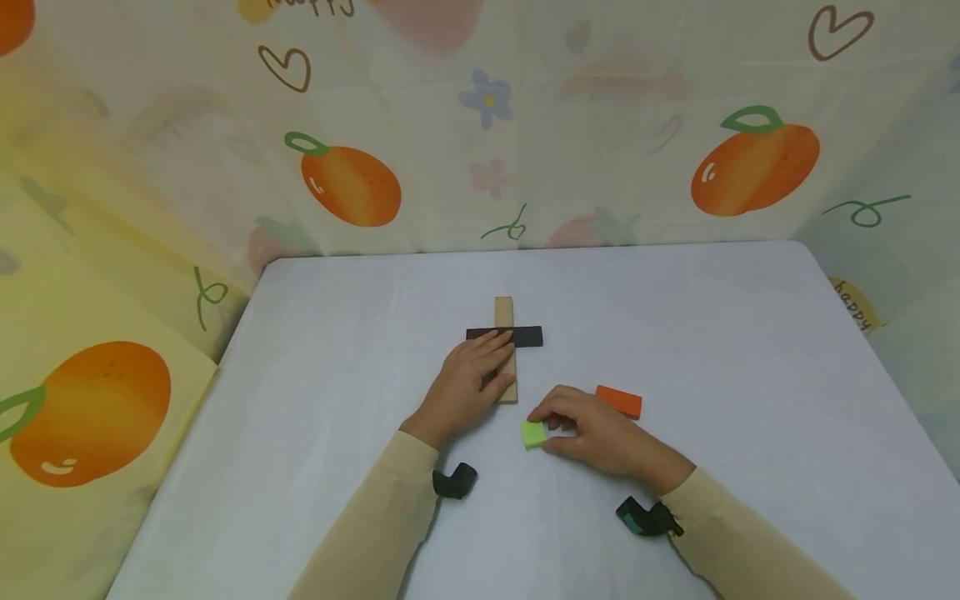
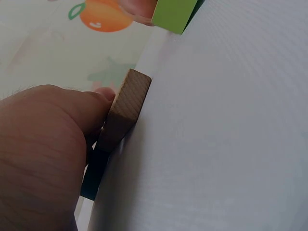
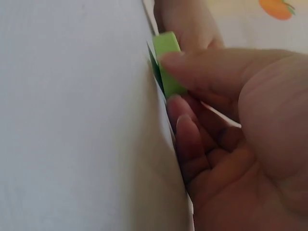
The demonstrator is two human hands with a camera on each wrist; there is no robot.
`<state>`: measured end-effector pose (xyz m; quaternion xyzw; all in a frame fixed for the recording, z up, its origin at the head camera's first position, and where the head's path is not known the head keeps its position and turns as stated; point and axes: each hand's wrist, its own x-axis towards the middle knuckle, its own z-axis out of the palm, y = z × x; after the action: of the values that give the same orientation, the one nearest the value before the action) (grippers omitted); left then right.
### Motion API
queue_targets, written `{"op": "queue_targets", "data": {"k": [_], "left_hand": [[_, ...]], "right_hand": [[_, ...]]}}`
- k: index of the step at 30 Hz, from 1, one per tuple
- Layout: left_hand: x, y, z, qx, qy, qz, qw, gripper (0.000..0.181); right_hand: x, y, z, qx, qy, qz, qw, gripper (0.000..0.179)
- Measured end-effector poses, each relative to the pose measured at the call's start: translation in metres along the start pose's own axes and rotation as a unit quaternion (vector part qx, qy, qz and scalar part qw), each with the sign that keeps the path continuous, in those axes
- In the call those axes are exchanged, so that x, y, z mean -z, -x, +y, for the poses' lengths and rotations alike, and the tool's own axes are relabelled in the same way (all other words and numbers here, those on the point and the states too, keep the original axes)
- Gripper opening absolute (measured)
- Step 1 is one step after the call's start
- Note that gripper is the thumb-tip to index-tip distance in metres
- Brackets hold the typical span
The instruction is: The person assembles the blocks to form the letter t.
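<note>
Along the far side, a fruit-print curtain point(image 1: 420, 125) is hanging behind the white table point(image 1: 720, 317). Beige sleeves point(image 1: 367, 525) are coming in from the near edge, left and right. Left hand point(image 1: 467, 379) is lying palm-down, fingers extended, pressing on the crossed strips; its thumb is touching the wood's side. Right hand point(image 1: 600, 429), nearer and to the right, is pinching the green block between thumb and forefinger. Wooden strip point(image 1: 504, 313) is running near to far; black strip point(image 1: 528, 337) is crossing it left to right. Orange block point(image 1: 621, 401) is lying just beyond the right hand. Green block point(image 1: 533, 434) is sitting right of and nearer than the wooden strip, apart from it; can't tell whether it's touching the table.
</note>
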<state>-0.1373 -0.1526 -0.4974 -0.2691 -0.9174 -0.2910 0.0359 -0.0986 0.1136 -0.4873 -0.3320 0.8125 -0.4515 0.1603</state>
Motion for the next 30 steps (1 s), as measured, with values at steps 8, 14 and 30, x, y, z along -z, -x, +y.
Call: {"op": "queue_targets", "data": {"k": [8,14,30], "left_hand": [[-0.002,0.0,-0.002,-0.007,-0.004,0.003,1.0,0.052],[-0.001,0.0,-0.003,-0.004,-0.004,0.0,1.0,0.052],[-0.001,-0.001,-0.002,-0.003,-0.008,0.001,1.0,0.053]], "right_hand": [[-0.008,-0.003,-0.001,-0.01,0.034,0.043,0.9984,0.034],[-0.013,-0.007,-0.003,-0.019,0.046,0.066,0.9966,0.033],[-0.022,-0.016,-0.014,-0.081,0.086,0.109,0.987,0.03]]}}
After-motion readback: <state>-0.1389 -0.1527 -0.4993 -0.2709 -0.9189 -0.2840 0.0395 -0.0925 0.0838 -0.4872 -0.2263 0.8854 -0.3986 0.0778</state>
